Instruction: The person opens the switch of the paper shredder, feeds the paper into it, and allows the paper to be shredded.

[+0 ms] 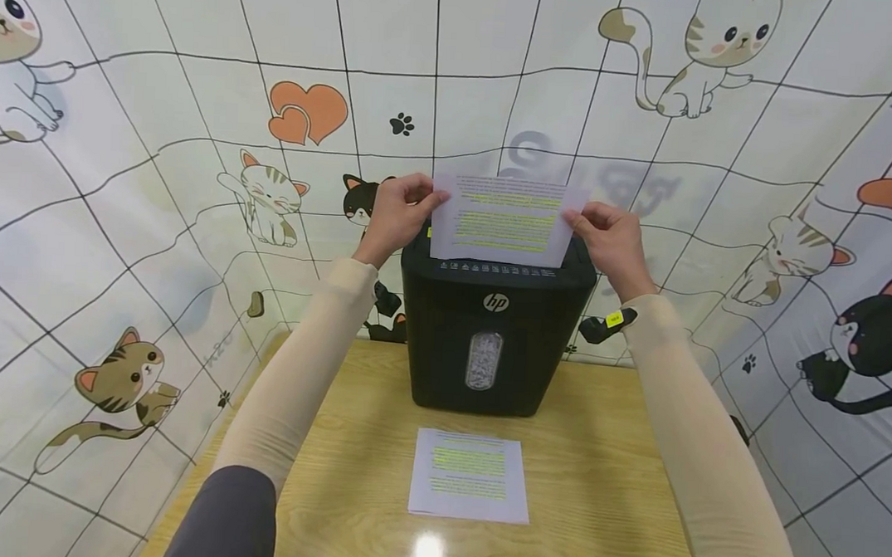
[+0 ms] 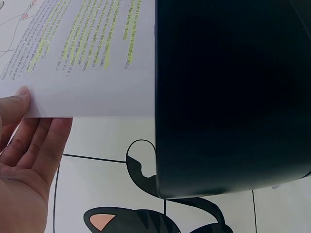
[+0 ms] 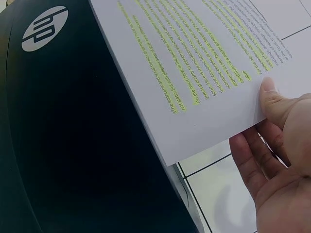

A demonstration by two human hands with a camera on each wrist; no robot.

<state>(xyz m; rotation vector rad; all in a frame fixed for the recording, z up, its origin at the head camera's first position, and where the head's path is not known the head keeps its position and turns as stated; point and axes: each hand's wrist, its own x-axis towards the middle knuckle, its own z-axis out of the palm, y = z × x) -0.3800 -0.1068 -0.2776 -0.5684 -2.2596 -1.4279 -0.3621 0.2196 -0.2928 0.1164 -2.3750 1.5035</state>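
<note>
Head: left hand [image 1: 398, 214] pinches the highlighted sheet [image 1: 501, 223] at its 9 o'clock edge, right hand [image 1: 614, 240] pinches the 3 o'clock edge. Sheet is at 12 o'clock on the black HP shredder [image 1: 443, 336]; can't tell if its lower edge touches. Paper stack [image 1: 470, 477] lies on the wood-look table [image 1: 347, 490], shredder's 6 o'clock. Left wrist: left hand at 8 o'clock, sheet at 11, shredder at 3. Right wrist: right hand at 4, thumb on printed face, sheet at 1, HP logo [image 3: 44, 28] at 10.
</note>
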